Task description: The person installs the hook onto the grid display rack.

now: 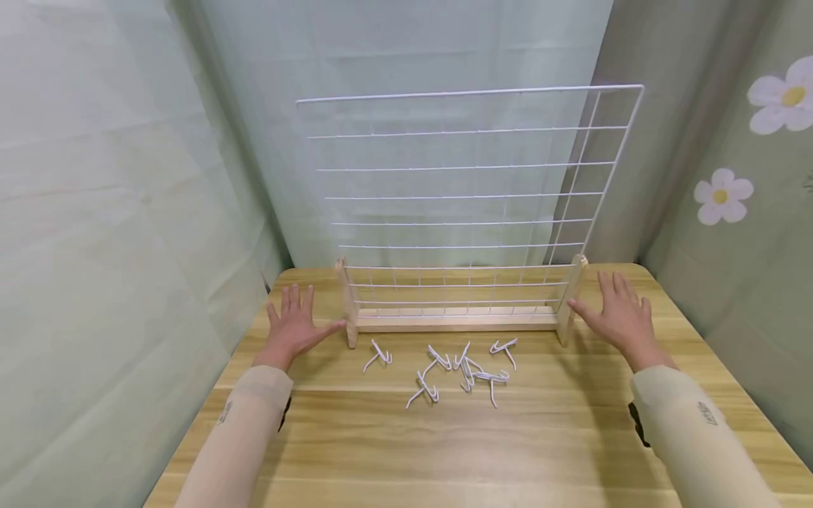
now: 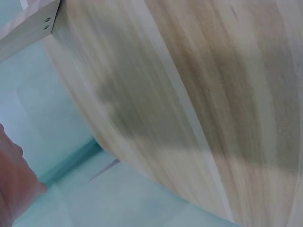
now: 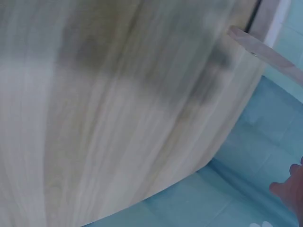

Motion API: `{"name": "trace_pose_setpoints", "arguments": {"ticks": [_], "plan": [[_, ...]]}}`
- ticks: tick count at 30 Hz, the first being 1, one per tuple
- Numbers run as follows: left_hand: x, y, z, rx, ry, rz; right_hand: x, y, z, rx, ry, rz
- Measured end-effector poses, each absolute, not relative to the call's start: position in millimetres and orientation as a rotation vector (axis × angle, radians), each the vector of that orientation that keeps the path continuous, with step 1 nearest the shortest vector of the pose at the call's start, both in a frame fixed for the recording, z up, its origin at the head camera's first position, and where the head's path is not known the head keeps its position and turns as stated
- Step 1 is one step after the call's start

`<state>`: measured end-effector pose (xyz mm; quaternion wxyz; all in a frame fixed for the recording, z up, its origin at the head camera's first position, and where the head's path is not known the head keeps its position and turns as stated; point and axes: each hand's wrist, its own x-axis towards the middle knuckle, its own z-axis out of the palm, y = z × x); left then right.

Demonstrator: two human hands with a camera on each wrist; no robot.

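Observation:
A white wire grid panel (image 1: 464,166) stands upright in a wooden base (image 1: 457,328) toward the back of the table. My left hand (image 1: 293,331) is spread beside the base's left wooden post (image 1: 348,303), thumb tip right at it. On the other side my right hand (image 1: 619,319) is spread the same way, its thumb close to the right post (image 1: 570,300). Neither hand holds anything. Several white wire hooks (image 1: 422,390) lie loose in front of the base, some overlapping near the middle. The left wrist view shows part of the left hand (image 2: 19,182) and a post with two screws.
The wood-grain table (image 1: 444,451) has rounded back corners. Pale green curtains (image 1: 114,247) hang at the left and behind; the right one carries white flowers (image 1: 723,197). Hand shadows fall on the tabletop in both wrist views.

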<state>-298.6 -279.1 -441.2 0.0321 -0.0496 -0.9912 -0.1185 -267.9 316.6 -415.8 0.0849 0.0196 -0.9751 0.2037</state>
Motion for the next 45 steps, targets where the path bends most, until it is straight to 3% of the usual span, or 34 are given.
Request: {"name": "trace_pose_setpoints", "arguments": {"ticks": [18, 45], "plan": [[-294, -279, -439, -0.183, -3.012, -0.407, -285, 305, -383, 0.156, -2.832, 0.778], [-268, -258, -449, -0.253, -2.943, -0.462, -297, 296, -375, 0.054, -2.532, 1.294]]}}
